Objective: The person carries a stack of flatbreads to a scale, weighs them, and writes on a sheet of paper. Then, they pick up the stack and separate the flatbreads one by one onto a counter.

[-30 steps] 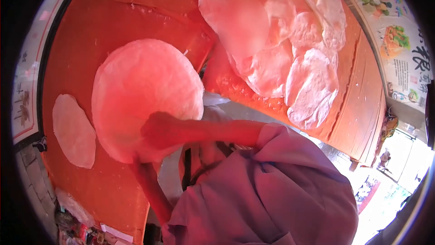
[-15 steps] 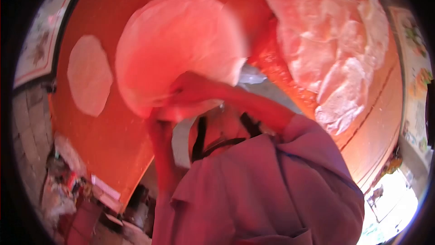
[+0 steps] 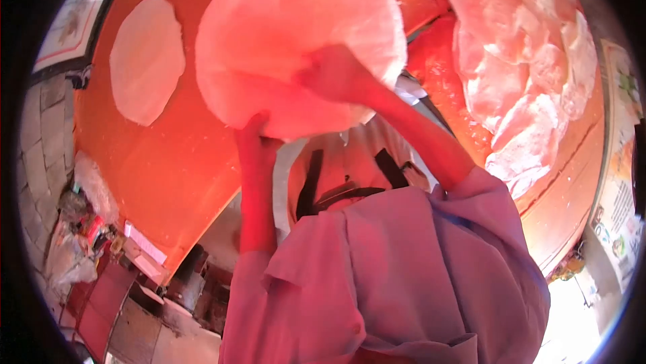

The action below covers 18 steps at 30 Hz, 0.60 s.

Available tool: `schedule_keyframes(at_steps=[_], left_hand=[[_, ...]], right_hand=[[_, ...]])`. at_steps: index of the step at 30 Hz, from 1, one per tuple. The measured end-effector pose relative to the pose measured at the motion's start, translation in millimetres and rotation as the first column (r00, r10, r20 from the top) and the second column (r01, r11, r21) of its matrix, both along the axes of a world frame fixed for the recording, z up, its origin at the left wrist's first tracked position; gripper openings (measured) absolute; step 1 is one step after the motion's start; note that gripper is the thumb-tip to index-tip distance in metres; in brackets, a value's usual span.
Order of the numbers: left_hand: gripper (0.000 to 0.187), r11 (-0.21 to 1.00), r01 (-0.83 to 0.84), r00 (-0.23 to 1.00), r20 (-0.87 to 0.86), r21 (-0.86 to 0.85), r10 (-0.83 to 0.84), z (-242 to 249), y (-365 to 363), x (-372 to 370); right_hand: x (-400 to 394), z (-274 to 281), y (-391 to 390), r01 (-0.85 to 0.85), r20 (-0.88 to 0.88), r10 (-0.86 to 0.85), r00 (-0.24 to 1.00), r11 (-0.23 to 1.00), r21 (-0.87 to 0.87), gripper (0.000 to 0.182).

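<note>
A large, round, thin dough sheet (image 3: 269, 21) lies in front of me, its near edge over the table's edge. My left hand (image 3: 257, 132) pinches the sheet's near-left edge, thumb on top. My right hand (image 3: 336, 76) is closed in a loose fist over the right-centre part of the sheet; its fingertips, and anything in them, are hidden. A crease in the dough runs from that hand toward the left. A smaller oval dough sheet (image 3: 147, 61) lies flat farther left.
An orange table (image 3: 161, 182) carries the dough. To the right lies a heap of thin, wrinkled sheets (image 3: 511, 48), with a red, crumb-strewn surface (image 3: 437, 68) beside it. Plastic bags and clutter (image 3: 81, 249) stand at lower left. A printed panel (image 3: 619, 162) borders the right side.
My right hand has moved away from my left, toward the right across the sheet. My left hand stays at the near edge. The view has shifted, so everything sits higher in frame.
</note>
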State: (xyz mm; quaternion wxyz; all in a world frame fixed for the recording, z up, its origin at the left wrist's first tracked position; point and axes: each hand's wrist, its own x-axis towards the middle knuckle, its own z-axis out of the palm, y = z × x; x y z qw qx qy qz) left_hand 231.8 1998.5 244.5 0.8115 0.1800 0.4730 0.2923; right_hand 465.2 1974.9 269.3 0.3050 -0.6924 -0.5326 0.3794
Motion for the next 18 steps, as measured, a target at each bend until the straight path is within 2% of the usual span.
schedule_keyframes(at_steps=[2,4,6,8,10,12,13,14,15,16,17,18], left_hand=[[0.062,1.0,-0.005,0.999,0.044,0.022,0.004,7,-4,5],[0.062,0.999,-0.026,0.998,0.055,0.03,0.025,14,-4,9],[0.061,0.998,-0.062,0.998,0.031,0.014,0.061,17,-2,9],[0.059,0.996,-0.044,0.999,-0.016,0.082,0.045,20,5,-4],[0.057,0.991,-0.047,0.996,-0.064,0.122,0.055,22,20,-21],[0.055,0.988,-0.073,0.99,-0.114,0.134,0.089,26,37,-40],[0.055,0.992,-0.074,0.994,-0.073,0.098,0.081,26,41,-45],[0.054,0.995,-0.071,0.997,-0.034,0.063,0.074,27,44,-50],[0.054,0.997,-0.068,0.998,0.006,0.031,0.068,28,49,-56],[0.053,0.999,-0.047,0.995,0.085,0.011,0.046,17,51,-66],[0.052,1.0,-0.026,0.986,0.163,-0.009,0.027,-4,47,-80],[0.052,1.0,-0.006,0.971,0.238,-0.027,0.012,-17,44,-88]], right_hand=[[49,41,8,0.09,-0.246,-0.084,0.966,0.996,0.013,0.024],[111,77,3,0.266,-0.41,-0.201,0.89,0.958,0.107,0.026],[175,112,-14,0.44,-0.574,-0.271,0.773,0.881,0.177,0.028],[208,139,-26,0.601,-0.724,-0.291,0.625,0.771,0.209,0.031],[245,126,-69,0.704,-0.671,-0.41,0.617,0.67,0.238,0.028],[280,97,-125,0.819,-0.591,-0.598,0.541,0.535,0.208,0.025],[291,76,-153,0.866,-0.536,-0.694,0.482,0.469,0.171,0.024],[316,37,-189,0.849,-0.465,-0.723,0.511,0.508,0.143,0.022],[273,46,-183,0.949,-0.545,-0.788,0.285,0.31,0.049,0.019],[292,3,-224,0.939,-0.477,-0.831,0.286,0.341,-0.031,0.022],[293,-15,-248,0.933,-0.403,-0.885,0.234,0.321,-0.164,0.027],[292,-22,-261,0.922,-0.008,-0.97,0.243,0.233,-0.31,0.038]])
